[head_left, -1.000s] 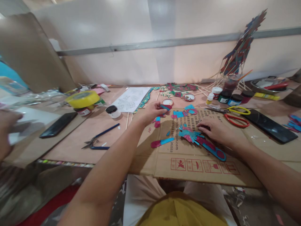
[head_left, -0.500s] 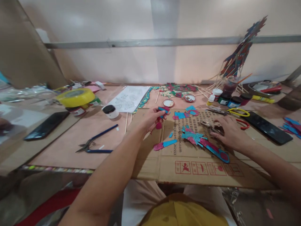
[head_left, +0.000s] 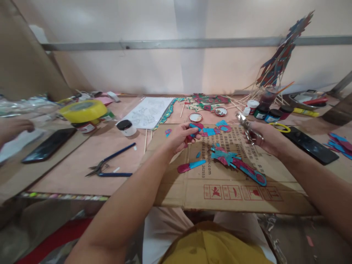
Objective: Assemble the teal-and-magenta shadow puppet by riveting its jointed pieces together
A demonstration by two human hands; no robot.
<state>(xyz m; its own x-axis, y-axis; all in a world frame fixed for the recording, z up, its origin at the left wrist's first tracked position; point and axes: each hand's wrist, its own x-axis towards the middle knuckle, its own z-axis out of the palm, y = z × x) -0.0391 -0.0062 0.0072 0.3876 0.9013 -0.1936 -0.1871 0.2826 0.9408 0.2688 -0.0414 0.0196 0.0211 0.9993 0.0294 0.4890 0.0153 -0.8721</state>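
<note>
My left hand [head_left: 180, 137] is lifted over the flattened cardboard sheet [head_left: 220, 194], fingers pinched on a small blue-and-pink cut-out piece [head_left: 194, 128]. My right hand [head_left: 265, 137] is raised to the right, closed on a small silver metal tool [head_left: 246, 126]. Between the hands, on the cardboard, lies a blue-and-pink cut-out figure [head_left: 236, 164] with a long limb. A loose pink-and-blue strip [head_left: 191, 166] lies nearer me. More coloured pieces [head_left: 217, 129] sit farther back.
Blue-handled pliers [head_left: 108, 167] lie left of the cardboard. A yellow tape roll [head_left: 83, 110], a black-capped jar [head_left: 125, 127], a phone [head_left: 45, 145] and a drawing sheet [head_left: 148, 112] are at left. Paint jars [head_left: 268, 113], yellow scissors [head_left: 279, 127] and another phone [head_left: 312, 143] are at right. Another person's hand [head_left: 13, 126] is far left.
My right hand left the figure, reached right, and rose holding the silver tool. My left hand lifted the small piece off the cardboard. The red scissors have dropped out of sight.
</note>
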